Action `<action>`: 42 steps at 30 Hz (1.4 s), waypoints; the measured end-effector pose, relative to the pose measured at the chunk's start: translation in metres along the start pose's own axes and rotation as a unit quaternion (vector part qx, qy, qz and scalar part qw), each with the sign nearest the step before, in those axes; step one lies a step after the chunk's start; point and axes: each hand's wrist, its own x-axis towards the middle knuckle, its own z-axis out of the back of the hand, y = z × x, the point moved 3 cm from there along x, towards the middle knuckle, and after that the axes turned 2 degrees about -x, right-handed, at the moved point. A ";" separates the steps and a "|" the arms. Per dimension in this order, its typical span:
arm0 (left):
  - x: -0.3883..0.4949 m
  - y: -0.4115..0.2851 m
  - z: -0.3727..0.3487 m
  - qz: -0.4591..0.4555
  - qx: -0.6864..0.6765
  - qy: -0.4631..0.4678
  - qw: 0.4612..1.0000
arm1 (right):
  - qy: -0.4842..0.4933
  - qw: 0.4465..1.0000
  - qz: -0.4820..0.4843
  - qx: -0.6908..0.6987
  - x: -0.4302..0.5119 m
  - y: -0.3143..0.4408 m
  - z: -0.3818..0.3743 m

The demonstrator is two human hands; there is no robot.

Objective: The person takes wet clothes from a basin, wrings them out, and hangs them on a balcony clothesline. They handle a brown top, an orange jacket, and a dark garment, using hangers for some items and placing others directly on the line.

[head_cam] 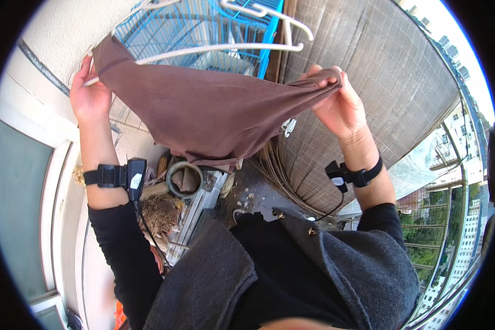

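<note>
A brown cloth garment [206,103] is stretched between my two hands, its lower part hanging down. A white plastic clothes hanger [218,50] runs into the garment's left part, and its far shoulder sticks out bare above the cloth. My left hand [93,97] grips the hanger's left end, where a short white piece shows against the palm. Cloth covers some of those fingers. With bunched fabric pinched between thumb and fingers, my right hand [340,101] pulls the garment's right corner out taut.
Behind the garment stands a blue wire cage [189,33]. A rolled slatted blind [367,62] leans on the right. Below are a round pot [184,179], a straw broom head [161,216] and a pale metal frame [198,218]. A glazed door [18,198] is at left.
</note>
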 end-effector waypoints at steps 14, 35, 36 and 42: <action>-0.001 -0.004 0.002 0.027 -0.010 0.073 0.997 | -0.026 0.979 -0.086 -0.184 -0.008 0.038 -0.027; -0.006 -0.013 0.002 0.045 -0.008 0.105 0.993 | 0.209 0.978 0.026 0.008 -0.005 0.047 -0.016; -0.006 -0.013 0.000 0.044 -0.014 0.110 0.993 | 0.192 0.979 0.054 -0.030 -0.002 0.049 -0.015; -0.006 -0.016 -0.003 0.052 0.009 0.134 0.990 | 0.037 0.991 0.130 0.020 0.024 0.052 0.021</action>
